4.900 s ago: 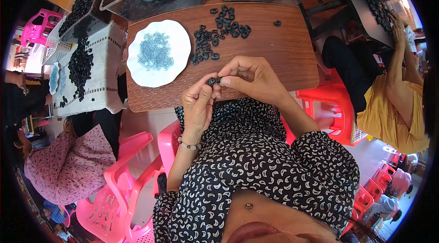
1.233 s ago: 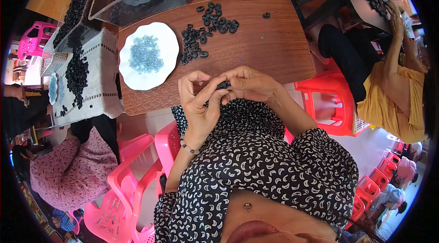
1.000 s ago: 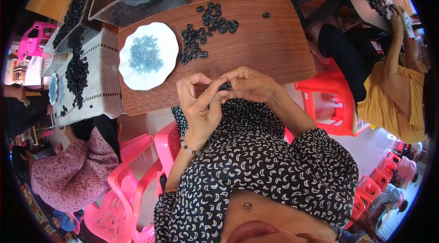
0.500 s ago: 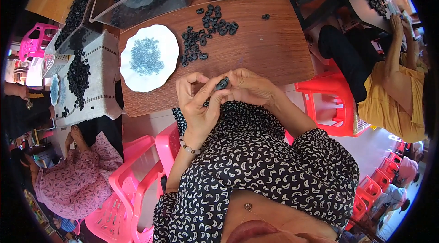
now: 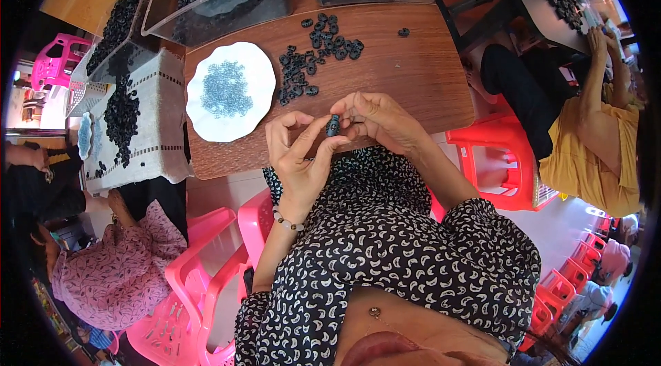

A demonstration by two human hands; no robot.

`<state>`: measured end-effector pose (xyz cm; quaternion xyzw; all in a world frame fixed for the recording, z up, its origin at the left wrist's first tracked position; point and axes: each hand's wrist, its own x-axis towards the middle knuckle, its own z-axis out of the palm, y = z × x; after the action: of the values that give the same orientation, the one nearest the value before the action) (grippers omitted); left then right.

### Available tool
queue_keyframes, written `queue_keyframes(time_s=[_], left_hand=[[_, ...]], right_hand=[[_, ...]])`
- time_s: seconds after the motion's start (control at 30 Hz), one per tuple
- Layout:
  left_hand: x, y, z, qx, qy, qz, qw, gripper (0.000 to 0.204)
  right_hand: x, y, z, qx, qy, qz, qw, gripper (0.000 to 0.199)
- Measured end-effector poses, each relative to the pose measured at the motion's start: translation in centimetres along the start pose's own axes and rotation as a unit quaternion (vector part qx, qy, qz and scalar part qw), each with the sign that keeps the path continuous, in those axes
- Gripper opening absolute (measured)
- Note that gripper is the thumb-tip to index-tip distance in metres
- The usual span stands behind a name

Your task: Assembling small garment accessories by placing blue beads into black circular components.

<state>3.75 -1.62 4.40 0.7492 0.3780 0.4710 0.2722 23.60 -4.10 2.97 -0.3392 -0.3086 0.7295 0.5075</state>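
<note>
The black ring point(image 5: 333, 125) is pinched between my two hands, just above the near edge of the table point(image 5: 413, 70). My left hand point(image 5: 299, 159) is closed on it with thumb and finger, my right hand point(image 5: 379, 118) too — half a second ago the ring sat higher, so I have turned it a little. Behind lie the ring pile point(image 5: 310, 63) and the white plate point(image 5: 227, 90) with small blue-grey pieces.
</note>
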Motion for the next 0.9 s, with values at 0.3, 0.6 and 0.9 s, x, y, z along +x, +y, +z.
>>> queue_keyframes(time_s=[0.3, 0.6, 0.9], left_hand=[[-0.1, -0.9, 0.4, 0.035, -0.009, 0.031, 0.999, 0.037], [-0.5, -3.8, 1.4, -0.065, 0.007, -0.03, 0.997, 0.029], [-0.8, -4.5, 2.3, -0.065, 0.016, -0.063, 0.996, 0.013]], right_hand=[[0.4, -0.7, 1.3, -0.177, 0.044, -0.045, 0.982, 0.02], [2.1, -3.6, 0.2, -0.289, 0.078, -0.113, 0.948, 0.017], [9.7, -19.0, -3.2, -0.591, 0.31, -0.451, 0.593, 0.026]])
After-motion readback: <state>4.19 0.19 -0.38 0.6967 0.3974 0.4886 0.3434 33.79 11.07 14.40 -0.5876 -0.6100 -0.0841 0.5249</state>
